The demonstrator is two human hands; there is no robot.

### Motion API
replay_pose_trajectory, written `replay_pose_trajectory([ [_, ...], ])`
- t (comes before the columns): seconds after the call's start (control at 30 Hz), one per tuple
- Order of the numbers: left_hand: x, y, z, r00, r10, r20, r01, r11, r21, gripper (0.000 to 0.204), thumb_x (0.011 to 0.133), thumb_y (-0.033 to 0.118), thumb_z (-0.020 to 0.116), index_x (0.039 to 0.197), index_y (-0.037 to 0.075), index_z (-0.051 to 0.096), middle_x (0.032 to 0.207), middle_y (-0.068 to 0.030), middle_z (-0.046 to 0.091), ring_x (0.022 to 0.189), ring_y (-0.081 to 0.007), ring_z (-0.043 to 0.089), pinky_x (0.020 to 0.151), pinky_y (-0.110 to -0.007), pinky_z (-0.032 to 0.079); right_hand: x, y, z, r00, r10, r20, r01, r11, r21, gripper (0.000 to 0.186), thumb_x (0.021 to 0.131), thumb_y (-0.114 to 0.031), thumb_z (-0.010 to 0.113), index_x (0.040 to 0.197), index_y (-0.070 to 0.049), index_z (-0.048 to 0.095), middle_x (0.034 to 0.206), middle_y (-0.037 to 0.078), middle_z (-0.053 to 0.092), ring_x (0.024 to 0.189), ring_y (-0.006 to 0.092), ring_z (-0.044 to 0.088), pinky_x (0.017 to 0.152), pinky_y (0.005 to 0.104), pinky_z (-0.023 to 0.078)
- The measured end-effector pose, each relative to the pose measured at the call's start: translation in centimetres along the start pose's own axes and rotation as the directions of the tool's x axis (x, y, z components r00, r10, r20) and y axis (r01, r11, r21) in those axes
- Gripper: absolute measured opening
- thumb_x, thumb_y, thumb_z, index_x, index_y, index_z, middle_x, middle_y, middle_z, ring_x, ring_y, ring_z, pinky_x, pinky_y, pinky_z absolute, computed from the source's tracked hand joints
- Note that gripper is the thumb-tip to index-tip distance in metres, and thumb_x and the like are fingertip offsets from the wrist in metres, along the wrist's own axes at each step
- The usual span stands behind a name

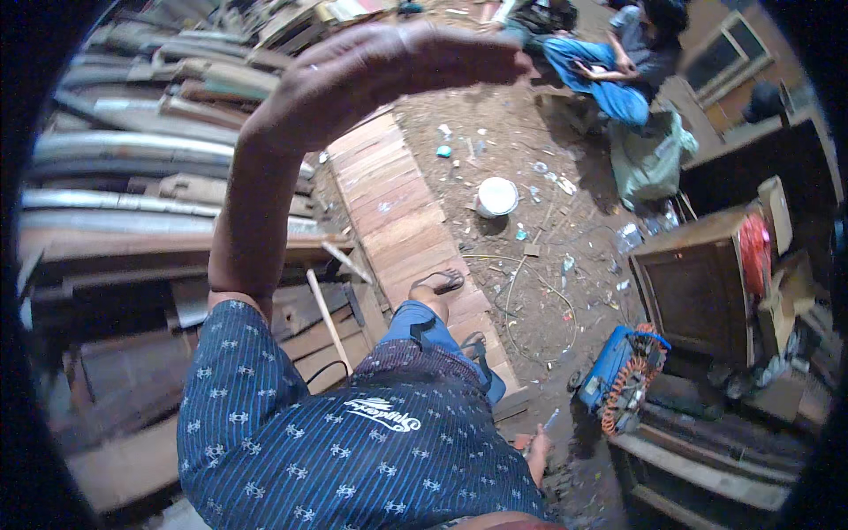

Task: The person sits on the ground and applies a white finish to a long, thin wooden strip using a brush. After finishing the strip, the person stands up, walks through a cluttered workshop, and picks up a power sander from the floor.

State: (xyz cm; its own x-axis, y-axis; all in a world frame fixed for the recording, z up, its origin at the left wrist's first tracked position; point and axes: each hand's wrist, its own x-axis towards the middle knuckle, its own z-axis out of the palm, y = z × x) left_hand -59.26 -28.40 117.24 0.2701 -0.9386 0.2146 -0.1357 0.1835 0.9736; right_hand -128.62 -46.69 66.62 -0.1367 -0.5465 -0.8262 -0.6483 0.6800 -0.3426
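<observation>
1 handheld obj (552,419), 1 wht bucket (497,198), 2 sandals (453,278).

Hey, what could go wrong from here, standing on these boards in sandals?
The loose cord looped beside the boards might snag a sandal on stepping off. The left hand, raised before the camera, may hide something ahead. The stacked wood might shift if bumped.

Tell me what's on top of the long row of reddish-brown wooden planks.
Two feet in dark sandals stand on the planks. Blue cloth shorts cover part of them, so whatever lies there cannot be seen.
</observation>
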Motion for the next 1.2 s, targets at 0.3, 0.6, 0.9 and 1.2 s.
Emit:
replay_pose_trajectory([
  [0.3, -12.1, 5.0, 9.9, 0.975, -0.083, -0.206, 0.119, 0.979, 0.169, 0.051, 0.105, 0.033, 0.036, 0.131, -0.007, 0.054, 0.134, -0.0184, 0.057, 0.130, -0.0261, 0.051, 0.114, -0.036, 0.033, 8.7, -13.4, -8.0, 0.975, -0.209, -0.077, 0.175, 0.934, -0.312, 0.046, 0.086, -0.047, 0.071, 0.069, -0.005, 0.059, 0.058, 0.006, 0.055, 0.045, 0.0184, 0.048, 0.043, 0.0358, 0.038],
  [0.6, -16.6, 5.6, 14.2, 0.896, -0.036, -0.442, 0.166, 0.951, 0.259, 0.063, 0.102, 0.043, 0.035, 0.135, -0.009, 0.050, 0.140, -0.0231, 0.050, 0.134, -0.0332, 0.045, 0.114, -0.041, 0.030, 6.6, -23.9, -0.1, 0.826, -0.462, 0.323, 0.563, 0.639, -0.525, 0.046, 0.086, -0.045, 0.070, 0.069, -0.003, 0.059, 0.060, 0.003, 0.053, 0.052, 0.0157, 0.048, 0.050, 0.0326, 0.039],
  [0.9, -16.4, 3.9, 15.1, 0.840, -0.028, -0.542, 0.063, 0.997, 0.046, 0.061, 0.100, 0.041, 0.044, 0.138, -0.006, 0.048, 0.146, -0.0206, 0.045, 0.138, -0.0295, 0.040, 0.114, -0.039, 0.030, 12.7, -21.3, 0.6, 0.862, -0.399, 0.312, 0.507, 0.667, -0.546, 0.044, 0.084, -0.041, 0.073, 0.072, 0.001, 0.066, 0.061, 0.006, 0.059, 0.050, 0.0175, 0.054, 0.048, 0.0348, 0.042],
  [1.2, -26.2, -13.8, 10.7, 0.568, -0.459, -0.683, 0.702, 0.704, 0.110, 0.051, 0.102, 0.036, 0.049, 0.136, -0.002, 0.051, 0.133, -0.0192, 0.059, 0.125, -0.0257, 0.054, 0.105, -0.035, 0.040, 18.9, -17.2, 1.6, 0.851, -0.449, 0.273, 0.494, 0.507, -0.707, 0.052, 0.082, -0.048, 0.070, 0.072, 0.003, 0.068, 0.064, 0.011, 0.063, 0.055, 0.0219, 0.059, 0.055, 0.0398, 0.046],
])
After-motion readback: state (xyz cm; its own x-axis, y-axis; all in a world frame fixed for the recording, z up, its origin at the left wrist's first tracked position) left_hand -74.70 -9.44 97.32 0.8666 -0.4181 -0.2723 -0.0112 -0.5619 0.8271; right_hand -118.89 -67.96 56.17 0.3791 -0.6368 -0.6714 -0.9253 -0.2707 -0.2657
